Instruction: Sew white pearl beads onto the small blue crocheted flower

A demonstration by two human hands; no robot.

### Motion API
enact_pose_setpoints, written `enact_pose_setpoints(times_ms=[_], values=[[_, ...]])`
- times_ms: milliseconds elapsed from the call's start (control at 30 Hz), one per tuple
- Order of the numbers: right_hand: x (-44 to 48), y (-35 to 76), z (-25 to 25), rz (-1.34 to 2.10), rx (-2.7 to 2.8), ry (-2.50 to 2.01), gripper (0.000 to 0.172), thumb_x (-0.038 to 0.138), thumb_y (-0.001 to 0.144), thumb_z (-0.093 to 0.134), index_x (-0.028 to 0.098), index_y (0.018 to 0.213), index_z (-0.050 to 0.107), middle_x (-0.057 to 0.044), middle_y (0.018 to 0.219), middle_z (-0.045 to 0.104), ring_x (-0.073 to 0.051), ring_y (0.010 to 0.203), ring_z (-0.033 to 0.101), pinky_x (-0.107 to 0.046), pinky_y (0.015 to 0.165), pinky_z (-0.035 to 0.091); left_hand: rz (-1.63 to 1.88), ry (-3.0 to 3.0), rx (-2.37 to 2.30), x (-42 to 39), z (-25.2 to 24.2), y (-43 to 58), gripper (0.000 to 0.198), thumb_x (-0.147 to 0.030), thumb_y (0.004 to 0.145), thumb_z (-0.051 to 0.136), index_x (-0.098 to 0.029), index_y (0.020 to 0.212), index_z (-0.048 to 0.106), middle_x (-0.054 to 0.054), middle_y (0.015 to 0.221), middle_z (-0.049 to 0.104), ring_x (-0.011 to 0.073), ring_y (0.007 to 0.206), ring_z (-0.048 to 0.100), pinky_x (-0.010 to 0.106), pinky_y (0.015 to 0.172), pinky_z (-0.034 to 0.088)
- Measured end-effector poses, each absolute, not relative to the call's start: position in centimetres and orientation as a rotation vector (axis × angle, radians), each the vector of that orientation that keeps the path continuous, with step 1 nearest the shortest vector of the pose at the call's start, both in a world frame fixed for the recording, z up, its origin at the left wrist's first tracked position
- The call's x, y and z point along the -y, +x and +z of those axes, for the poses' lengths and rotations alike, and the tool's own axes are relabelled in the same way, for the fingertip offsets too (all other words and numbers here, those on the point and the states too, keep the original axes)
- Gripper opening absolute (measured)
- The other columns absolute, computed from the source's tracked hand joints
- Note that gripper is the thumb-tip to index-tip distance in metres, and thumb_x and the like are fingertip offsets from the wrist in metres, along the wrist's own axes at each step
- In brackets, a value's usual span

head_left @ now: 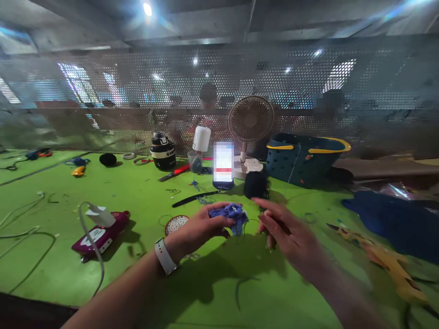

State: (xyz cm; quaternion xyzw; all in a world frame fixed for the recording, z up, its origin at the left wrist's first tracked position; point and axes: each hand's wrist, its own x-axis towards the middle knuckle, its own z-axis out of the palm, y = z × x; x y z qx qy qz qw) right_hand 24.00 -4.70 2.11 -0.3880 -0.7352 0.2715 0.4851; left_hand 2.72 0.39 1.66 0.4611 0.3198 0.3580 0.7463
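Observation:
My left hand (202,226), with a white watch band on its wrist, is closed on a small blue-purple crocheted piece (236,219). Small shiny beads seem to show on the top of the piece. From its right side a thin dark thread (253,221) runs to my right hand (281,226). The thumb and fingers of that hand are pinched together at the thread, apart from the piece; any needle in them is too small to make out. Behind my left hand sits a round red-rimmed dish (167,228) of white beads. A dark yarn ball (255,185) lies beyond my right hand.
A lit phone (223,162) stands ahead, before a fan (251,119). Behind are a black jug (163,153) and a teal basket (302,160). A maroon power strip (116,230) with a cable lies left; yellow-handled snips (387,260) and blue cloth (394,224) lie right.

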Motion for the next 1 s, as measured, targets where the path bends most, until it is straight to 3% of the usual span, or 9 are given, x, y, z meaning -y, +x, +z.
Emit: enact_pose_setpoints(times_ms=[100,333,733,867,1000], values=[[4.8,23.7,2.2,0.560,1.886,-1.021,0.027,0.021,0.094,0.049,0.027,0.116,0.064,0.000,0.076,0.060,-0.012,0.064,0.058,-0.023,0.056,0.049,0.802,1.004,-0.720,-0.3,1.7,2.8,0.049,-0.019,0.063,0.082,-0.014,0.109,0.066,0.008,0.096,0.069,0.0113,0.072,0.060,0.022,0.062,0.044],[4.7,22.6,1.9,0.353,1.962,-1.121,0.012,0.023,0.089,0.057,0.016,0.092,0.066,-0.003,0.076,0.063,-0.014,0.066,0.058,-0.027,0.060,0.046,0.783,1.098,-0.688,0.1,1.8,3.0,0.047,-0.021,0.064,0.081,-0.015,0.108,0.068,0.008,0.098,0.070,0.0136,0.075,0.061,0.024,0.062,0.046],[4.1,21.7,1.0,0.178,1.971,-1.036,0.010,0.017,0.089,0.056,0.014,0.089,0.066,-0.005,0.078,0.067,-0.015,0.071,0.061,-0.026,0.064,0.046,0.761,1.149,-0.771,0.3,1.8,3.2,0.041,-0.016,0.067,0.076,-0.014,0.107,0.068,0.008,0.093,0.070,0.0161,0.075,0.062,0.026,0.058,0.049],[4.1,21.8,1.4,0.337,1.941,-1.092,0.014,0.021,0.087,0.056,0.015,0.089,0.068,-0.005,0.080,0.069,-0.016,0.070,0.063,-0.027,0.063,0.048,0.762,1.126,-0.786,0.3,1.9,3.3,0.039,-0.014,0.069,0.074,-0.014,0.107,0.068,0.008,0.091,0.070,0.0158,0.075,0.063,0.026,0.059,0.049],[4.0,21.9,1.5,0.470,1.881,-1.177,0.015,0.027,0.082,0.061,0.016,0.084,0.069,-0.004,0.071,0.067,-0.014,0.059,0.058,-0.025,0.053,0.045,0.755,1.132,-0.786,0.3,1.7,3.5,0.037,-0.012,0.068,0.074,-0.014,0.105,0.069,0.008,0.090,0.070,0.0146,0.073,0.063,0.025,0.060,0.049]])
